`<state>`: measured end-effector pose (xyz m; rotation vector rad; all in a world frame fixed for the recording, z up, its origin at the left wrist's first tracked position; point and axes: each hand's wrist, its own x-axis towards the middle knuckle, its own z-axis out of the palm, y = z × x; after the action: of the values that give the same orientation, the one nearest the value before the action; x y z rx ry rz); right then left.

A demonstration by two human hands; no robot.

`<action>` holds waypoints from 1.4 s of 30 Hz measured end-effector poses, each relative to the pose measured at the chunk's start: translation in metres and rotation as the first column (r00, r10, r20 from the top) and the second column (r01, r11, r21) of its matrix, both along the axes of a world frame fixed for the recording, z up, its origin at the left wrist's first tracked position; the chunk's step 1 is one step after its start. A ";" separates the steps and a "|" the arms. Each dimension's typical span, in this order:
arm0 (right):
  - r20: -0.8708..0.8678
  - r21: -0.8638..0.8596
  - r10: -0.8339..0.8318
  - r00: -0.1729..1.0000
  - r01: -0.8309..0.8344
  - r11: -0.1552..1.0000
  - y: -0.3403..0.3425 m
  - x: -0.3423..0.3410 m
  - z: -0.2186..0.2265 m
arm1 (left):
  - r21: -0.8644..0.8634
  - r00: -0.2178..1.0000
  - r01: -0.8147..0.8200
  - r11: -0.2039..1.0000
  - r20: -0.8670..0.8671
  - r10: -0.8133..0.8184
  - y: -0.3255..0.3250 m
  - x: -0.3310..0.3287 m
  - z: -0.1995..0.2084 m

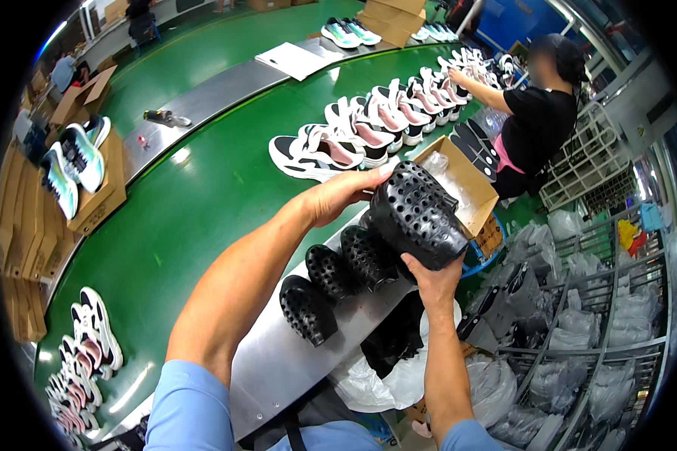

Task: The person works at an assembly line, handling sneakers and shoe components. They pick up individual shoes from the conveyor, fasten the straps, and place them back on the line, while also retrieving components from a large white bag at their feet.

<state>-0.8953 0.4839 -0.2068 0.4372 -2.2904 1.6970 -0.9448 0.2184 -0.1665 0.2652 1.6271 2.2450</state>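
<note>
Between my two hands, above the metal ledge (267, 379), is a black plastic shoe insert (417, 214) with round holes across its domed top; a second edge shows along its side, so it may be more than one piece. My left hand (342, 195) grips its far left end, thumb on top and the fingers mostly hidden. My right hand (438, 284) closes round its near end from below. Similar black inserts lie on the ledge just left of it: one (307, 310) nearest me, another (329, 272) beyond it and a third (367, 257) partly under the held one.
Past the ledge runs a green conveyor (210, 218) with a row of white, black and pink sneakers (327, 150). An open cardboard box (483, 197) stands beyond my right hand. A co-worker (541, 113) reaches toward the shoes. Wire racks (602, 349) hold plastic-wrapped things at right.
</note>
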 end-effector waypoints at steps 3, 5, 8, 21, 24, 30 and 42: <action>0.040 0.047 -0.035 0.999 0.033 0.998 0.013 -0.004 -0.034 | 0.006 0.996 0.067 0.998 0.066 -0.067 0.002 -0.015 -0.029; 0.070 -0.010 -0.025 0.997 0.025 1.000 0.016 -0.009 -0.048 | -0.016 0.995 0.081 0.997 0.051 -0.080 0.004 -0.023 -0.037; 0.082 0.005 -0.050 0.995 0.050 0.999 0.008 -0.017 -0.056 | -0.010 0.994 0.060 0.998 0.090 -0.059 0.003 -0.031 -0.050; 0.242 0.217 -0.095 0.966 0.042 0.975 0.017 -0.026 -0.076 | -0.120 0.977 0.055 0.991 0.211 -0.029 0.010 -0.049 -0.099; 0.267 0.166 -0.067 0.961 0.022 0.986 0.020 -0.026 -0.076 | -0.139 0.970 0.102 0.985 0.233 -0.067 0.010 -0.043 -0.090; 0.277 0.111 -0.004 0.961 -0.028 0.993 0.020 -0.010 -0.058 | -0.289 0.963 -0.247 0.925 0.033 0.267 -0.005 -0.009 -0.052; 0.028 0.445 0.138 0.990 -0.135 0.885 0.061 0.216 -0.031 | -0.199 0.636 -0.771 0.605 -0.175 0.752 0.104 0.424 -0.016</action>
<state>-0.6791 0.5447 -0.2382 0.7066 -2.7011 1.2010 -0.5207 0.3225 -0.1822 -0.5525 2.3758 2.5371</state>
